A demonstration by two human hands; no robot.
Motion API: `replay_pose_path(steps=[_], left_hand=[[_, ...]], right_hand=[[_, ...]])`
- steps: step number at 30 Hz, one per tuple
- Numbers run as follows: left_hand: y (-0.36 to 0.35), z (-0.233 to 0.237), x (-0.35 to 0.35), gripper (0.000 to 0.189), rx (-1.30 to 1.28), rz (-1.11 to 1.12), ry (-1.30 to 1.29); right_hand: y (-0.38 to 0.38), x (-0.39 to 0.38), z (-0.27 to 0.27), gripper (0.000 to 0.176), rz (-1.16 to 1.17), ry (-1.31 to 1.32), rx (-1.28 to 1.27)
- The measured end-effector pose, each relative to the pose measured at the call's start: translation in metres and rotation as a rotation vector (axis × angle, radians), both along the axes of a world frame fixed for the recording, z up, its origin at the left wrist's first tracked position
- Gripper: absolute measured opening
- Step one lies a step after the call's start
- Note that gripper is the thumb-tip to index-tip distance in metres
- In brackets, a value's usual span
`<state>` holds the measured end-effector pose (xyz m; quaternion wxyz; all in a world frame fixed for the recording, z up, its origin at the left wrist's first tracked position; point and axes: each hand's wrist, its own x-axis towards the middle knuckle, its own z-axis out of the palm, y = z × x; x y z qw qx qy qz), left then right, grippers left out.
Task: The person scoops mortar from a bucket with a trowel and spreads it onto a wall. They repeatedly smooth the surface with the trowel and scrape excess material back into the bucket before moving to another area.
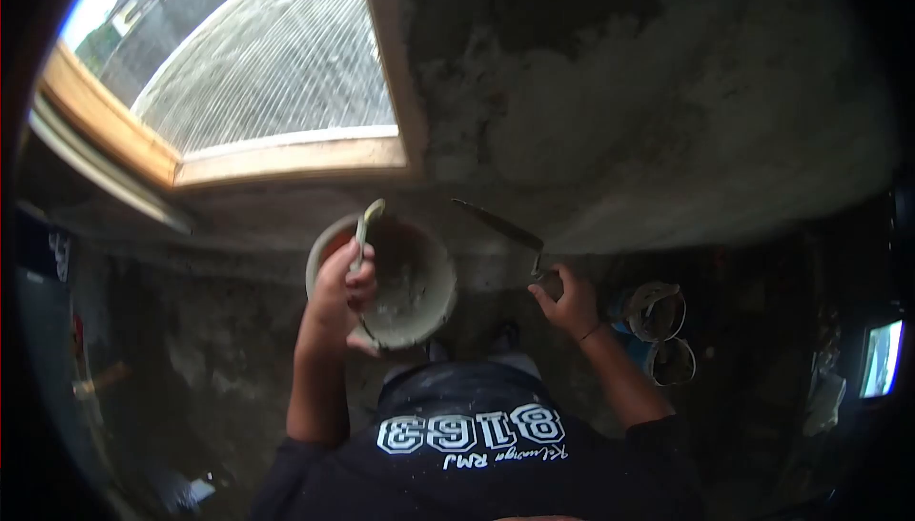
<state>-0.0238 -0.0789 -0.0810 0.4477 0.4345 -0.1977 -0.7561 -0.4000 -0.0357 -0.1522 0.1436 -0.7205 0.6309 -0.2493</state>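
One trowel (500, 223): long, pointed blade, dark and smeared grey, with a thin cranked neck and stubby handle; held in the right hand (568, 302), fingers clamped on the handle, blade reaching out toward the wall-side edge of the floor (219, 340). One slim rod-like piece (361, 232), coated pale grey, its far end hooked and yellowish; held in the left hand (343, 285), fingers curled tight on it, pointing away from the body. One round basin (431, 283), rim crusted grey, inner wall reddish-brown at left, grey residue elsewhere; partly behind the left hand, near the floor's wall-side edge; whether resting or held, cannot tell. Two buckets (677, 319), rims grey-crusted, some blue showing on a side; set close together beyond the right forearm, toward the floor's right edge. One wall (620, 121), patchy grey. One timber window frame (295, 159), pale, left of the wall's bare stretch.
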Motion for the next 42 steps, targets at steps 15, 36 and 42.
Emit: replay_pose_path(steps=[15,36,42], left_hand=[[0.007,0.103,-0.012,0.044,-0.326,-0.018,-0.038],[-0.009,0.103,-0.009,0.036,-0.221,-0.071,0.144],[-0.004,0.112,-0.018,0.038,-0.267,-0.085,0.107]], right_hand=[[-0.066,0.041,0.147,0.039,0.666,0.645,-0.201],[-0.095,0.118,0.122,0.014,0.98,0.799,-0.16],[-0.088,0.12,0.107,0.031,0.985,0.788,-0.158]])
